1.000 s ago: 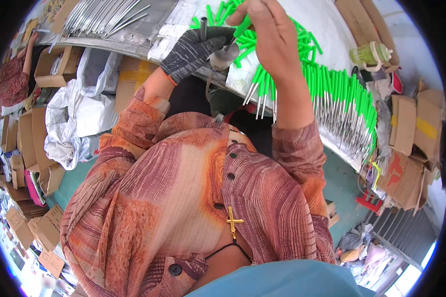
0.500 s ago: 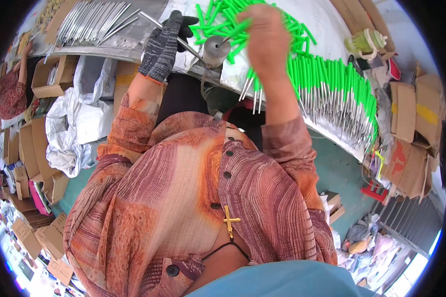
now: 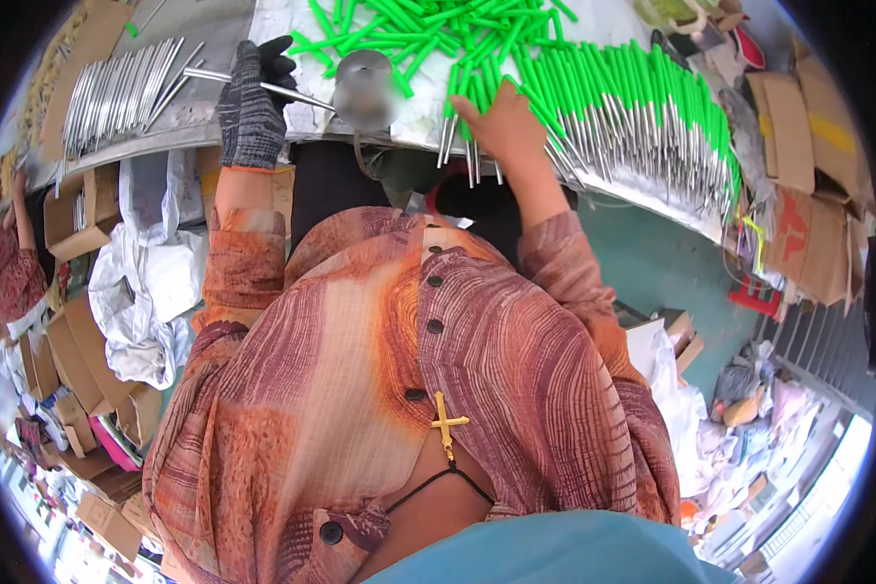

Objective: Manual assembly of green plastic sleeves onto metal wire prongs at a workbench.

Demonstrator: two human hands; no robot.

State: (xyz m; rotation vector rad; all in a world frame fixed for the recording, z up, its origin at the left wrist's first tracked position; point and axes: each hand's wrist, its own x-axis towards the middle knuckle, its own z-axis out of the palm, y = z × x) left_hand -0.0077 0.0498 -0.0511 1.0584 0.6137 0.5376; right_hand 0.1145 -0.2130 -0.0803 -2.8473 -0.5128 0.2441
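Left hand (image 3: pixel 251 107), in a dark knit glove, closed around a bare metal rod (image 3: pixel 263 86) near the surface's (image 3: pixel 195 122) front edge. Right hand (image 3: pixel 501 122), bare, gripping a bundle of green-handled rods (image 3: pixel 467 136) overhanging that edge. Beyond: round metal cup (image 3: pixel 363 88), loose green sleeves (image 3: pixel 409 29), bare rods (image 3: pixel 117 92) toward the left end.

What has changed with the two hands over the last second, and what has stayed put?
The right hand came down from above onto the green-handled tools. The gloved left hand shifted leftward, still holding a metal rod. The pile of bare metal rods stayed in place.
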